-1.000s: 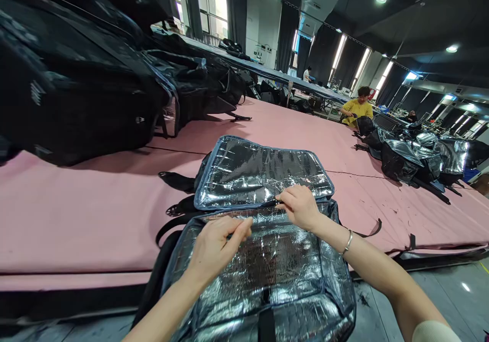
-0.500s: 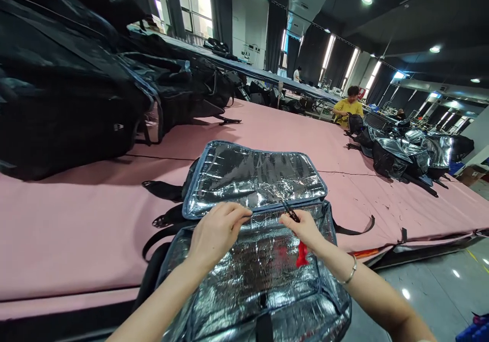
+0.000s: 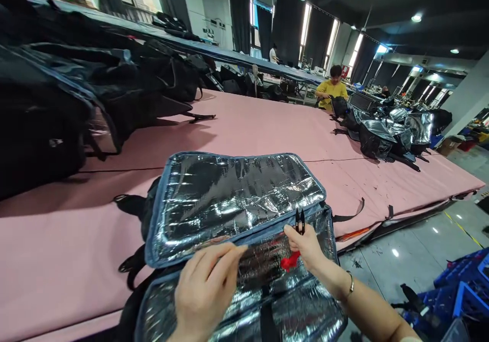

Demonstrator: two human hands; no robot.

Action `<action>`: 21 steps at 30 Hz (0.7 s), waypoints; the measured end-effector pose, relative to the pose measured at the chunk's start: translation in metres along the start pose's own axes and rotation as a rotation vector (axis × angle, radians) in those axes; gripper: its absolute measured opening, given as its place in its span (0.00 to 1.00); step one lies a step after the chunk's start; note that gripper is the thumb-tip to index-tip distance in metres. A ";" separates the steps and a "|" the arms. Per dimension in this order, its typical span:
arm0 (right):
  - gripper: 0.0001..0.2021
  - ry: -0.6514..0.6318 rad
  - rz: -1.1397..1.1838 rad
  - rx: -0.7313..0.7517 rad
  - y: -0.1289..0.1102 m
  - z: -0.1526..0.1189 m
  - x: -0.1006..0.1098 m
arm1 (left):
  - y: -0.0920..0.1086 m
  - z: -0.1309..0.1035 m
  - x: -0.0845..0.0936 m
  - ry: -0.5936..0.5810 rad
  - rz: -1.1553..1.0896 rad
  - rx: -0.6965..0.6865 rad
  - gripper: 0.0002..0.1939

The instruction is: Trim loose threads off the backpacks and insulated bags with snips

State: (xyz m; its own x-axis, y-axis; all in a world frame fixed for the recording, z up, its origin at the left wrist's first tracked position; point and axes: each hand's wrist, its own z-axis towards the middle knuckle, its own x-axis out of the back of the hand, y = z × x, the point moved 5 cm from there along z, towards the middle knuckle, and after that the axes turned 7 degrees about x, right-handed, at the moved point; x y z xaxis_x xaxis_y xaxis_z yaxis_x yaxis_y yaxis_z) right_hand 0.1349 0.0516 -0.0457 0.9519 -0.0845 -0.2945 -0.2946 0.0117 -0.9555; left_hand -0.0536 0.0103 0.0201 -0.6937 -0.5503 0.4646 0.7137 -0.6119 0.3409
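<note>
An insulated bag (image 3: 301, 311) with a silver foil lining lies open in front of me, its blue-edged lid (image 3: 237, 194) folded back away from me. My right hand (image 3: 305, 245) grips a pair of black thread snips (image 3: 300, 221) over the bag's right side, their two points upward and apart. A red tassel or ribbon (image 3: 290, 261) hangs below that hand. Over the left part of the opening is my left hand (image 3: 210, 281), slightly blurred, its fingers bent and pressed together near the lid's seam. Whatever those fingertips hold, if anything, I cannot make out.
Black bags (image 3: 153, 77) are heaped on the left of the pink-covered table (image 3: 252, 123). More foil-lined bags (image 3: 382, 128) lie at the right, beside a person in a yellow top (image 3: 330, 90). Blue crates (image 3: 458, 291) stand on the floor at lower right.
My left hand has come nearer and lower, off the seam. The snips now point upward instead of toward the upper left. The view has shifted right, and the bag appears larger.
</note>
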 end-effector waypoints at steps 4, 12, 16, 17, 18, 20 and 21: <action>0.23 0.005 0.004 -0.005 0.003 0.000 -0.009 | 0.007 -0.010 -0.032 -0.165 -0.394 0.544 0.08; 0.19 0.064 -0.249 0.068 0.000 0.009 -0.005 | -0.006 -0.025 -0.095 -0.147 -0.964 1.512 0.27; 0.12 0.041 -0.628 0.203 -0.019 -0.002 0.009 | -0.011 -0.022 -0.098 -0.096 -0.996 1.497 0.25; 0.11 0.042 -0.702 0.222 -0.024 -0.006 0.012 | -0.012 -0.023 -0.099 -0.098 -1.004 1.492 0.25; 0.11 0.038 -0.768 0.236 -0.030 -0.011 0.014 | -0.013 -0.024 -0.100 -0.101 -1.006 1.486 0.25; 0.10 0.005 -0.866 0.259 -0.040 -0.017 0.015 | -0.014 -0.026 -0.101 -0.103 -0.988 1.466 0.25; 0.09 -0.016 -0.903 0.273 -0.044 -0.019 0.014 | -0.016 -0.027 -0.101 -0.101 -0.970 1.454 0.25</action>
State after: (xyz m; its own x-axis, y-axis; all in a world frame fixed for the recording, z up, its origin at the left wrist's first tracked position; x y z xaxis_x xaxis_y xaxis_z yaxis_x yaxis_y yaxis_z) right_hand 0.1594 0.0310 -0.0071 0.8121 -0.1620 0.5605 0.5828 0.1816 -0.7920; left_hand 0.0030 0.0601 -0.0546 -0.9161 -0.2568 -0.3078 -0.3816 0.3239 0.8657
